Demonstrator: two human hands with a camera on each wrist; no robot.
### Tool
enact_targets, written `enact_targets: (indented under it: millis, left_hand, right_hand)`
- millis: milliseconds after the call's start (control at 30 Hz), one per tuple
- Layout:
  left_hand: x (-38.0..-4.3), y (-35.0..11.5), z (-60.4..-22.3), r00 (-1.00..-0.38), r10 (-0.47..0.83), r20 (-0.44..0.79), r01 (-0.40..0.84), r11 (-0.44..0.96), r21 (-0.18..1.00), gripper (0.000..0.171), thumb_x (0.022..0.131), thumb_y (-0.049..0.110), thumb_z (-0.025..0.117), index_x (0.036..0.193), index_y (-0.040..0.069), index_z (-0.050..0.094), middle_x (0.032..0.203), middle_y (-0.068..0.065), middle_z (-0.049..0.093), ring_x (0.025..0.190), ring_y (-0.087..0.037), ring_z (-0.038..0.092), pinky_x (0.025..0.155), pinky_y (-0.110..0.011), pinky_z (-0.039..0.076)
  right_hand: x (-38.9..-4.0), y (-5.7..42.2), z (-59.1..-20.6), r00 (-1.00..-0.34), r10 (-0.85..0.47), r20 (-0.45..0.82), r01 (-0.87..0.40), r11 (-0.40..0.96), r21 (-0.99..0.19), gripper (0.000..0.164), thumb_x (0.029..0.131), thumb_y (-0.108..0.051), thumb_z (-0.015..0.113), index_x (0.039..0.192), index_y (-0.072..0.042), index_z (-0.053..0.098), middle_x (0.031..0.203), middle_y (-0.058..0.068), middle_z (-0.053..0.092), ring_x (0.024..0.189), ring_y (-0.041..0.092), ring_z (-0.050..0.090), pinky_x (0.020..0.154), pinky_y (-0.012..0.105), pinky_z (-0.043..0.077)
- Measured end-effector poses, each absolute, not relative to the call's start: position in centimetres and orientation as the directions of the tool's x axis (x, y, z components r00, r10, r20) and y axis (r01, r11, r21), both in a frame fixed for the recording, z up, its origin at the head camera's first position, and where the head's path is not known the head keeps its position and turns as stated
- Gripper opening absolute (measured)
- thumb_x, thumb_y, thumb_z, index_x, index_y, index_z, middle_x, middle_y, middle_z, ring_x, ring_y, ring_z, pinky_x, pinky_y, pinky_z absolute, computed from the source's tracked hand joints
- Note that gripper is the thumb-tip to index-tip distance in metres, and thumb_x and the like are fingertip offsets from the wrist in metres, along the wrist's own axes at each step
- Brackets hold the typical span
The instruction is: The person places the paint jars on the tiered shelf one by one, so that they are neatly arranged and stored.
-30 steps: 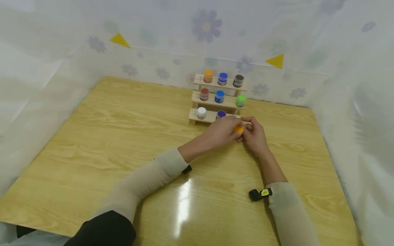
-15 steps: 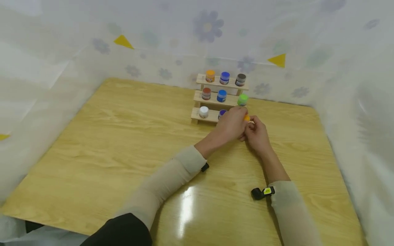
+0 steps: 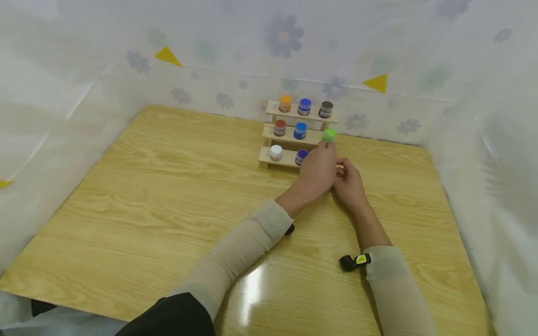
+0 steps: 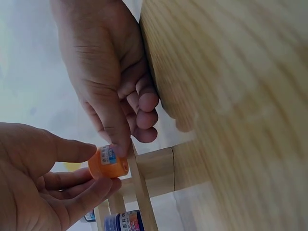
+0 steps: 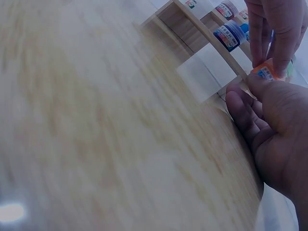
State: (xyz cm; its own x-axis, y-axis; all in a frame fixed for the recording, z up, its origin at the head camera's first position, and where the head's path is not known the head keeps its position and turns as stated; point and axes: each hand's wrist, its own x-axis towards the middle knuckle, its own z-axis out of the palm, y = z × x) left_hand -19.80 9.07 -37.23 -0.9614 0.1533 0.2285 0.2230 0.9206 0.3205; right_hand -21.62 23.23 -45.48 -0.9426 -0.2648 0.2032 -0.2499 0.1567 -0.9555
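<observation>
My left hand [image 3: 318, 170] reaches across to the right end of the lowest step of a small wooden rack [image 3: 286, 157]. Its thumb and fingers grip an orange paint jar [image 4: 107, 162], close over the step's end, in the left wrist view. That jar is hidden behind the hand in the head view. From the right side comes my right hand [image 3: 350, 186], its thumb on the jar's label and its index finger near the jar; the other fingers curl below the board's end. A purple paint jar [image 3: 301, 157] stands just left of my left hand.
On the same step is a white jar [image 3: 275, 152]. The middle step bears red [image 3: 279, 127], blue [image 3: 300, 131] and light green [image 3: 329, 135] jars. Orange [image 3: 285, 103], blue [image 3: 304, 107] and dark [image 3: 325, 109] ones line the top step. A flowered sheet hangs behind the wooden table [image 3: 168, 196].
My left hand has moved forward and slightly right with the orange jar, from in front of the rack to the lowest step's right end. The right hand has stayed nearly in place beside it.
</observation>
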Motion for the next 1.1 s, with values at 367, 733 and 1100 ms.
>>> enact_targets:
  millis: [367, 733, 1100]
  left_hand:
    - [-19.9, 8.5, -37.1, -0.974, 0.137, 0.181, 0.192, 0.922, 0.335, 0.022, 0.104, 0.020, 0.068, 0.124, 0.009, 0.066, 0.117, -0.007, 0.064, 0.090, -0.018, 0.072, 0.070, -0.030, 0.061]
    - [-19.4, 6.3, -35.4, -0.973, 0.170, 0.154, 0.224, 0.848, 0.480, 0.034, 0.103, 0.026, 0.071, 0.133, 0.010, 0.067, 0.114, -0.002, 0.065, 0.085, -0.014, 0.066, 0.069, -0.026, 0.056]
    - [-18.5, 1.8, -34.8, -0.961, 0.224, 0.165, 0.278, 0.785, 0.554, 0.029, 0.104, 0.025, 0.071, 0.126, 0.006, 0.068, 0.116, -0.006, 0.068, 0.093, -0.015, 0.065, 0.075, -0.027, 0.056]
  right_hand:
    - [-21.6, 23.0, -45.5, -0.941, -0.284, 0.184, -0.233, 0.150, -0.961, 0.035, 0.100, 0.011, 0.060, 0.134, 0.004, 0.052, 0.080, -0.002, 0.066, 0.065, 0.008, 0.065, 0.062, 0.021, 0.055]
    - [-21.7, 23.3, -45.2, -0.956, -0.272, 0.114, -0.157, 0.142, -0.977, 0.034, 0.105, 0.000, 0.064, 0.136, -0.003, 0.050, 0.085, 0.011, 0.068, 0.064, 0.015, 0.070, 0.059, 0.028, 0.062]
    - [-21.6, 23.4, -45.8, -0.957, -0.272, 0.099, -0.139, 0.135, -0.981, 0.045, 0.104, -0.008, 0.069, 0.141, 0.001, 0.047, 0.095, 0.025, 0.070, 0.067, 0.017, 0.072, 0.061, 0.031, 0.063]
